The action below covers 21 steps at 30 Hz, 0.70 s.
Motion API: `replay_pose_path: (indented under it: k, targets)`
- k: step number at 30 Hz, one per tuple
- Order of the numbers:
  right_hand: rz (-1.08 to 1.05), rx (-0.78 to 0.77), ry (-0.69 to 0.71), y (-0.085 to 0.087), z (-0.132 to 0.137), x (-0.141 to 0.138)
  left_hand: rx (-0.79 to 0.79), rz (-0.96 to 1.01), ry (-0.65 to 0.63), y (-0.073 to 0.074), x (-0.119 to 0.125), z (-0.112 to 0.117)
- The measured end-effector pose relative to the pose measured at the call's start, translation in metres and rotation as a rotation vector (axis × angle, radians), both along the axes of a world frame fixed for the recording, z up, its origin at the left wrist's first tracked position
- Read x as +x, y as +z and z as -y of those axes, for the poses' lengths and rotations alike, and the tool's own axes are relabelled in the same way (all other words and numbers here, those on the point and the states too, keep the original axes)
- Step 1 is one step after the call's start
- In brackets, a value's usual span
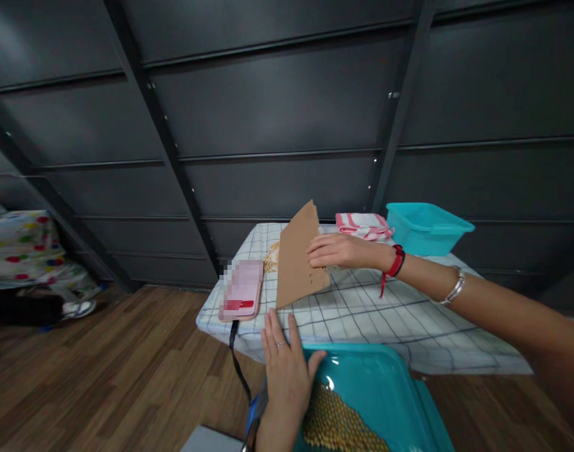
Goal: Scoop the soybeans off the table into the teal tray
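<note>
My right hand (339,251) reaches across the checked tablecloth (385,314) and holds a brown cardboard sheet (297,258) tilted up on its edge. Behind the cardboard lies a small pile of yellow grains (271,256) on the cloth. My left hand (287,370) grips the left rim of a teal tub (385,389) held at the table's near edge, thumb inside, fingers along the outside. The tub holds a heap of yellow beans (336,427).
A pink phone (242,290) with a black strap lies at the table's left edge. A folded pink-and-white cloth (364,225) and a second teal tub (425,227) stand at the back right. Dark metal wall panels stand behind; wooden floor and colourful bedding (23,248) lie to the left.
</note>
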State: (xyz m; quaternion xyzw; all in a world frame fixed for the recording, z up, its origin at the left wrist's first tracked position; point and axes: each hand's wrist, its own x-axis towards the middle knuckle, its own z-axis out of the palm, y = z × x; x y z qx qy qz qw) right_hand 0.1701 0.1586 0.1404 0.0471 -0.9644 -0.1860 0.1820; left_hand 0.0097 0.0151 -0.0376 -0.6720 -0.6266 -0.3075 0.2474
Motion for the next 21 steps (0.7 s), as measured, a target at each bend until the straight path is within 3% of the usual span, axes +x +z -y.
replay_pose_path:
  k: [9, 21]
  targets:
    - [-0.008, -0.031, -0.116, 0.004, 0.000, 0.027, 0.017, -0.021, -0.003, -0.001, -0.005, 0.000]
    - [-0.038, -0.062, -0.107, 0.004, 0.005, 0.008, 0.029, -0.062, 0.010, 0.000, -0.005, 0.000]
